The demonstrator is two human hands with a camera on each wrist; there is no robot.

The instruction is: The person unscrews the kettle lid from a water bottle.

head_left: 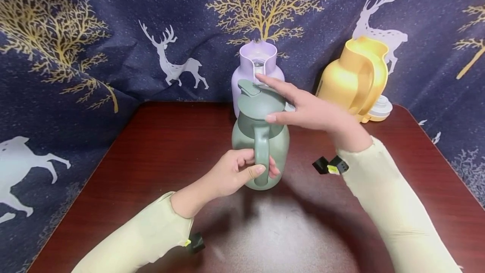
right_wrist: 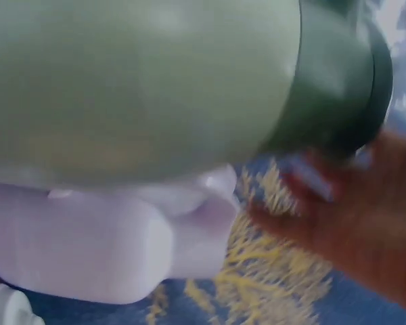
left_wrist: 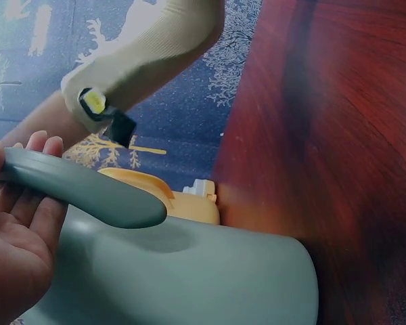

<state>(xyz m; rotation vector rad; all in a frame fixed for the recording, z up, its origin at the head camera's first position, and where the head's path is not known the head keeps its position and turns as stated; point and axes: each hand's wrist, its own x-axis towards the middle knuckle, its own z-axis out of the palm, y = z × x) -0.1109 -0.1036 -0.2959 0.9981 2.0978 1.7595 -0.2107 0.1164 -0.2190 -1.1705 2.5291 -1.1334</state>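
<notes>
A green thermos jug (head_left: 279,151) stands upright in the middle of the head view, its lid (head_left: 261,102) on top and its handle (head_left: 261,151) facing me. My left hand (head_left: 236,172) grips the lower part of that handle, thumb on the near side. In the left wrist view the fingers wrap behind the handle (left_wrist: 88,186). My right hand (head_left: 307,106) lies at the right side of the lid with its fingers stretched out. Blur in the right wrist view hides just where the right hand (right_wrist: 352,217) touches the lid.
Behind the green jug stands a lilac jug (head_left: 244,73) without a lid. A yellow jug (head_left: 341,81) stands at the back right, beside a white-and-yellow lid (head_left: 380,108). The dark red table (head_left: 170,151) ends at a patterned blue cloth (head_left: 125,54).
</notes>
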